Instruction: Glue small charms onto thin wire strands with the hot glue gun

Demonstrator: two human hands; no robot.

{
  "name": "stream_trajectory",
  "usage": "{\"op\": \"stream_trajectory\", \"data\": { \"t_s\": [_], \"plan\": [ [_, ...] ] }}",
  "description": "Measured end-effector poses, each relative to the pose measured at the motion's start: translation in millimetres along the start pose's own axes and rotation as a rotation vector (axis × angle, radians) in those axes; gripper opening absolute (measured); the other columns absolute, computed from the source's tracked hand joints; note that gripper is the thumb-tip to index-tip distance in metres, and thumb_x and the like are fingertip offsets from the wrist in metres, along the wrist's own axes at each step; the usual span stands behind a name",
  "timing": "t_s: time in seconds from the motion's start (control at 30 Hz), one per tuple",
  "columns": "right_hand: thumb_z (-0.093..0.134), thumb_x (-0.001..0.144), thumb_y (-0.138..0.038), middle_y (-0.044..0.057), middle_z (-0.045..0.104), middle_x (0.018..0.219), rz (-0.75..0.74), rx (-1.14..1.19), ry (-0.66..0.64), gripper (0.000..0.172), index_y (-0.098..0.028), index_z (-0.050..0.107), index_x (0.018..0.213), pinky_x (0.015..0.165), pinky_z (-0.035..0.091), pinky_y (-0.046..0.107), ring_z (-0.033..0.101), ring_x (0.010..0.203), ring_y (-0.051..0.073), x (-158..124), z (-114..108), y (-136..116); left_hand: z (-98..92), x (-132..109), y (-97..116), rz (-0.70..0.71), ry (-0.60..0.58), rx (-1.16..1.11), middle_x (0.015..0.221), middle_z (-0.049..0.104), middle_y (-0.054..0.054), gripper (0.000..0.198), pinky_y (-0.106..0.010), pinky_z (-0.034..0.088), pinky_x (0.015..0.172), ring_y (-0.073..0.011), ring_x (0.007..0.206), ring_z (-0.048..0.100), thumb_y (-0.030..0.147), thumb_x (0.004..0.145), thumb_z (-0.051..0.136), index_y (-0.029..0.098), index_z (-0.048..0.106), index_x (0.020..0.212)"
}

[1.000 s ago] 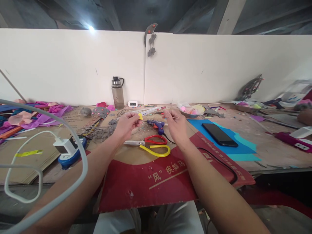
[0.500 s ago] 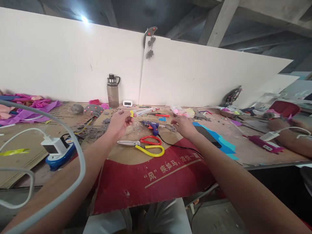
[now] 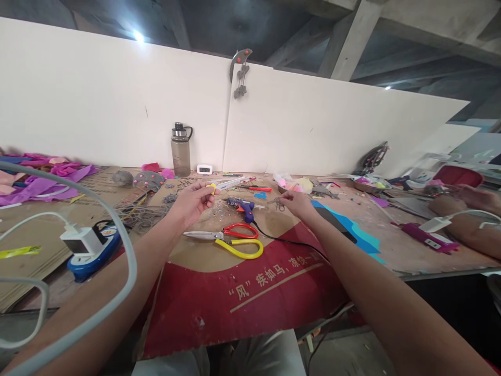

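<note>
Between the thumb and fingers of my left hand (image 3: 193, 202) is a small yellow piece (image 3: 212, 188), too small to name more exactly. My right hand (image 3: 299, 202) pinches a small tangle of grey yarn (image 3: 279, 204) at its fingertips. A blue glue gun (image 3: 246, 209) lies between the two hands, its black cord running right. Closer to me, scissors (image 3: 238, 241) with one red and one yellow handle rest on the red and brown cardboard (image 3: 188, 308), blades pointing left.
Grey yarn (image 3: 146, 216) lies heaped left of my left hand. A water bottle (image 3: 180, 151) and a small digital clock (image 3: 204, 169) stand by the white board (image 3: 97, 104). A blue power strip (image 3: 94, 258) sits left. Another person's arms (image 3: 465, 219) work at the right.
My right fingertips now close on the grey yarn, which lay just beside them before. My left hand keeps the yellow piece. The view has tilted slightly.
</note>
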State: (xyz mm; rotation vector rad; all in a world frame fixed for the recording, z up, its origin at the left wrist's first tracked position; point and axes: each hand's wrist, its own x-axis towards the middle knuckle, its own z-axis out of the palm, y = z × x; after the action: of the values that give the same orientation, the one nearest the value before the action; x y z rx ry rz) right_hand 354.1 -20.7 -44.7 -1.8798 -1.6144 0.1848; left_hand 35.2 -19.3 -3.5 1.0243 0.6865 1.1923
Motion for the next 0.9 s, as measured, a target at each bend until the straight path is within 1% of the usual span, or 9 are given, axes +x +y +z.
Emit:
{"op": "stream_trajectory", "data": {
  "t_s": [0.1,0.17,0.23,0.37,0.47,0.53,0.67,0.73,0.9],
  "plan": [
    [0.047,0.079,-0.038,0.003,0.066,0.078,-0.028,0.237,-0.037,0.022,-0.018,0.057,0.078,0.066,0.046,0.026,0.059,0.071,0.013,-7.4,-13.2,-20.1,0.3,-2.4,1.8,-0.080,-0.070,0.006,0.078,0.067,-0.008,0.013,-0.018,0.041,0.049,-0.0061,0.056,0.052,0.016,0.065,0.073,0.011,0.064,0.074],
    [0.053,0.076,-0.041,0.002,0.064,0.075,-0.060,0.581,-0.131,0.022,-0.018,0.055,0.075,0.068,0.047,0.028,0.058,0.068,0.013,-16.7,-17.1,-38.9,2.5,-5.9,2.2,-0.094,-0.147,0.022,0.086,0.068,-0.010,0.013,-0.020,0.044,0.055,-0.0090,0.066,0.057,0.018,0.066,0.074,0.011,0.067,0.076],
    [0.060,0.071,-0.039,0.001,0.063,0.072,-0.098,0.741,-0.216,0.022,-0.018,0.055,0.071,0.067,0.047,0.029,0.057,0.066,0.013,-27.6,-16.2,-61.0,5.8,-10.0,1.3,-0.060,-0.223,0.060,0.096,0.068,-0.011,0.014,-0.023,0.047,0.064,-0.0125,0.079,0.060,0.018,0.065,0.074,0.012,0.069,0.077],
    [0.058,0.071,-0.031,-0.002,0.057,0.064,-0.256,0.669,-0.212,0.012,-0.019,0.057,0.069,0.059,0.042,0.025,0.050,0.061,0.011,-46.2,-6.4,-107.0,10.4,-14.5,-2.4,-0.018,-0.347,0.140,0.100,0.068,-0.010,0.013,-0.028,0.046,0.076,-0.0139,0.084,0.060,0.016,0.063,0.076,0.013,0.070,0.074],
    [0.054,0.068,-0.021,-0.003,0.055,0.064,-0.312,0.588,-0.166,0.003,-0.020,0.056,0.068,0.055,0.038,0.023,0.048,0.060,0.011,-53.0,1.4,-134.6,9.0,-13.5,-1.0,-0.036,-0.370,0.137,0.084,0.067,-0.007,0.014,-0.025,0.045,0.068,-0.0120,0.072,0.060,0.018,0.064,0.076,0.013,0.069,0.075],
    [0.052,0.066,-0.019,-0.003,0.054,0.064,-0.277,0.680,-0.164,0.003,-0.020,0.054,0.067,0.055,0.039,0.023,0.048,0.060,0.011,-53.6,6.1,-147.0,6.4,-12.2,4.5,-0.023,-0.347,0.108,0.070,0.063,-0.003,0.014,-0.023,0.043,0.060,-0.0089,0.062,0.056,0.017,0.064,0.076,0.013,0.068,0.074],
    [0.054,0.066,-0.020,-0.002,0.057,0.072,-0.107,1.144,-0.261,0.006,-0.021,0.049,0.068,0.069,0.050,0.028,0.055,0.069,0.012,-49.9,13.8,-158.1,-0.7,-11.2,21.7,0.005,-0.306,-0.007,0.066,0.059,0.000,0.012,-0.019,0.041,0.053,-0.0063,0.056,0.052,0.015,0.064,0.074,0.012,0.064,0.072],
    [0.056,0.066,-0.022,-0.001,0.059,0.076,-0.029,1.272,-0.321,0.010,-0.022,0.048,0.073,0.075,0.052,0.032,0.058,0.073,0.013,-48.0,17.0,-158.2,-4.2,-11.6,28.2,0.019,-0.280,-0.109,0.068,0.059,0.000,0.013,-0.019,0.040,0.052,-0.0054,0.055,0.051,0.014,0.064,0.072,0.013,0.062,0.071],
    [0.061,0.071,-0.026,-0.003,0.057,0.070,0.023,1.394,-0.330,0.013,-0.021,0.050,0.075,0.065,0.053,0.029,0.054,0.059,0.010,-44.3,29.2,-147.8,-8.5,-13.7,32.0,0.044,-0.272,-0.247,0.071,0.060,-0.001,0.014,-0.018,0.035,0.045,-0.0024,0.047,0.042,0.013,0.064,0.070,0.015,0.058,0.070]
  ]
}}
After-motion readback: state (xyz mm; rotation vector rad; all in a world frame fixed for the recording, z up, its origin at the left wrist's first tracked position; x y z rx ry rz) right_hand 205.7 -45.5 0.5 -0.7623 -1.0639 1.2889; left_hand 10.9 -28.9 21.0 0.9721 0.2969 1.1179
